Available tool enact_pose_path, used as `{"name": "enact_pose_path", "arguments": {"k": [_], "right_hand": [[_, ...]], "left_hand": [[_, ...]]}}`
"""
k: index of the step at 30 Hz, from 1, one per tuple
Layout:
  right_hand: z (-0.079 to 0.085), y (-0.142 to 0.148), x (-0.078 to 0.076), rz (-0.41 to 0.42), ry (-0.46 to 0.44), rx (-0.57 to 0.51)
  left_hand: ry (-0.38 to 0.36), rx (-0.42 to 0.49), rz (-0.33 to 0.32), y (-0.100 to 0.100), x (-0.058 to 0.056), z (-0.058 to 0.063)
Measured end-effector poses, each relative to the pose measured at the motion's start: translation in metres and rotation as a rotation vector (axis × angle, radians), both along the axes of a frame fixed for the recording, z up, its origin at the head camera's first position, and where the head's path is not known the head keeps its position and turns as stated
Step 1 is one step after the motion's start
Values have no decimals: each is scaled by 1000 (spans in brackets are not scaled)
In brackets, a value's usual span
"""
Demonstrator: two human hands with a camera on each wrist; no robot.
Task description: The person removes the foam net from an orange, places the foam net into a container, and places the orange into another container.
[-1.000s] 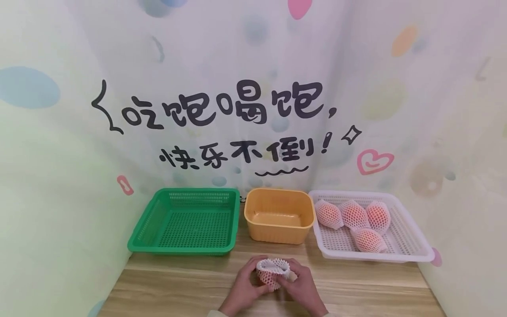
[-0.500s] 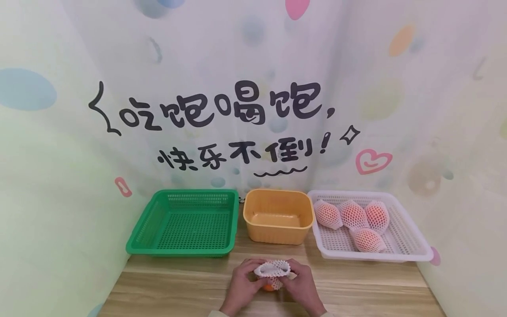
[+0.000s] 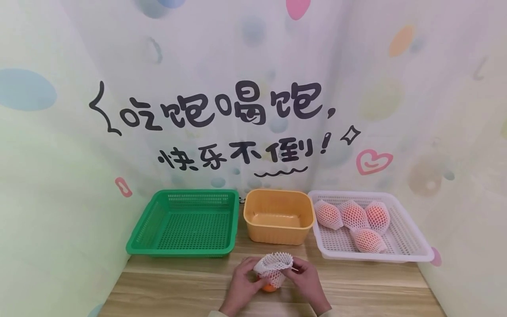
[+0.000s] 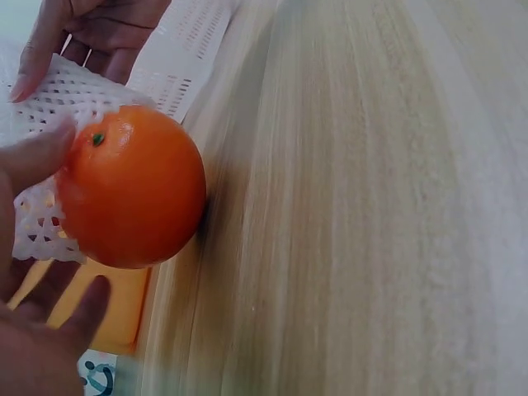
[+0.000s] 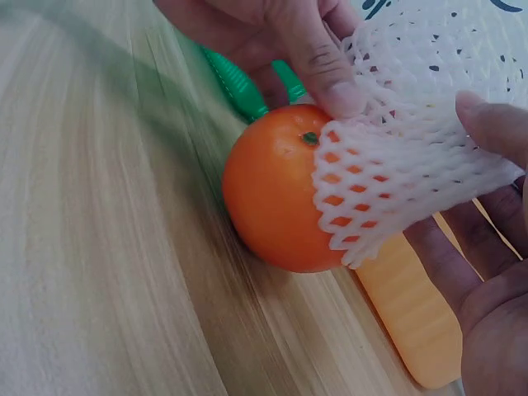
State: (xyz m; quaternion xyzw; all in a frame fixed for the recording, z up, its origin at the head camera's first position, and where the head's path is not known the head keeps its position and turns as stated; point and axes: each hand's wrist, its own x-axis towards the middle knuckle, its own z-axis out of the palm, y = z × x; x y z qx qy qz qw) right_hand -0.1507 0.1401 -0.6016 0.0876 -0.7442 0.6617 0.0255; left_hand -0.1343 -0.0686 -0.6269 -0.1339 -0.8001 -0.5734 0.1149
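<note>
An orange point(image 4: 144, 198) with a green stem end sits over the wooden table, its lower part bare. A white foam net sleeve point(image 5: 371, 177) covers its other side and stretches past it, with the wide mouth facing up and away in the head view. My left hand point(image 3: 241, 284) grips the orange, its thumb pressing at the sleeve's edge near the stem. The right hand point(image 3: 306, 281) pinches the sleeve's far side between thumb and fingers. In the right wrist view, the right palm point(image 5: 499, 330) is turned toward the sleeve.
Behind the hands stands a yellow-orange plastic bin point(image 3: 277, 234), with a green basket point(image 3: 180, 252) to its left. A white basket point(image 3: 413, 252) on the right holds several net-wrapped fruits point(image 3: 369, 240). A printed curtain point(image 3: 253, 53) hangs behind them.
The sleeve has slid up off the orange's lower part, baring orange skin. My right hand has shifted slightly right and drawn the sleeve's mouth higher.
</note>
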Motion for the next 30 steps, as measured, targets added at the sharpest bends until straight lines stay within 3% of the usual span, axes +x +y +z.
{"name": "enact_pose_path", "arguments": {"k": [5, 11, 16, 21, 27, 30], "right_hand": [[2, -2, -1, -15, 16, -16], [10, -3, -5, -11, 20, -12], [27, 0, -11, -16, -17, -11], [49, 5, -23, -33, 27, 6], [81, 17, -47, -86, 41, 139], [95, 23, -61, -100, 14, 185]], "left_hand": [[-114, -67, -101, 2, 2, -2], [-203, -109, -123, 1, 4, -4], [-190, -122, -150, -2, 2, -3], [-145, -111, -181, -5, 0, -5], [-73, -108, -202, -6, -2, -9], [-71, -104, -204, -6, -2, -10]]}}
